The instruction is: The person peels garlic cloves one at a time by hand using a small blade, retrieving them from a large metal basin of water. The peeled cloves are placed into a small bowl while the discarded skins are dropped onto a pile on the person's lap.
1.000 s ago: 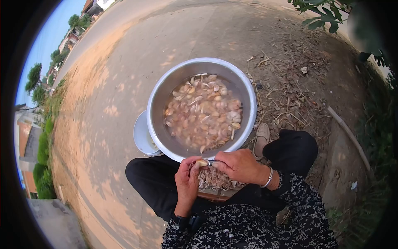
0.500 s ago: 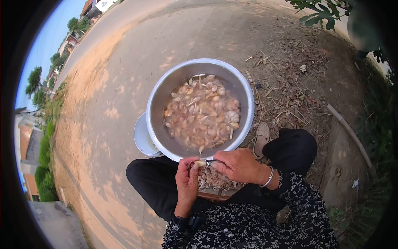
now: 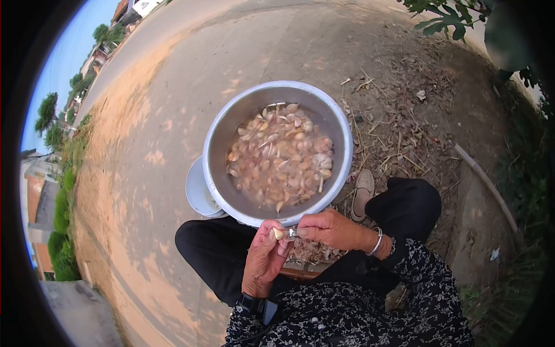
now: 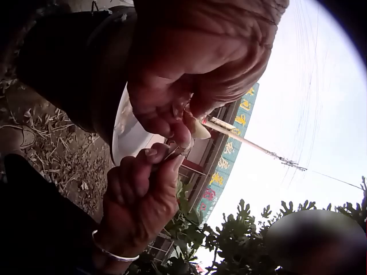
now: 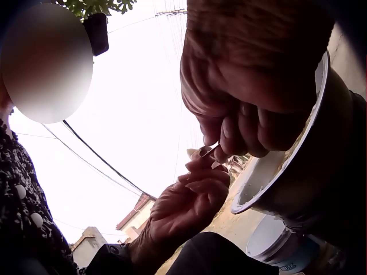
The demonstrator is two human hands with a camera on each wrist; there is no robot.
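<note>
Just over the near rim of a large metal basin (image 3: 211, 168), the left hand (image 3: 261, 260) pinches a pale garlic clove (image 3: 278, 233) between thumb and fingers. The right hand (image 3: 334, 230) grips a small metal blade (image 3: 292, 232) against the clove's right side. Seen from the right wrist, the blade (image 5: 207, 150) sticks out of the curled right fingers beside the left fingertips. The clove's pale tip (image 4: 200, 132) pokes out from the left hand in the left wrist view. Many garlic cloves (image 3: 283, 156) lie in cloudy water inside the basin.
A white pail (image 3: 198, 188) stands left of the basin, partly under its rim. Garlic peelings (image 3: 309, 253) are heaped between the person's legs. Dry leaves and stalks (image 3: 399, 127) litter the ground at right, with a long stick (image 3: 485, 185) beyond.
The left hand has turned, so its palm side and the clove show more to the camera. The right hand has drawn slightly away, its blade still at the clove.
</note>
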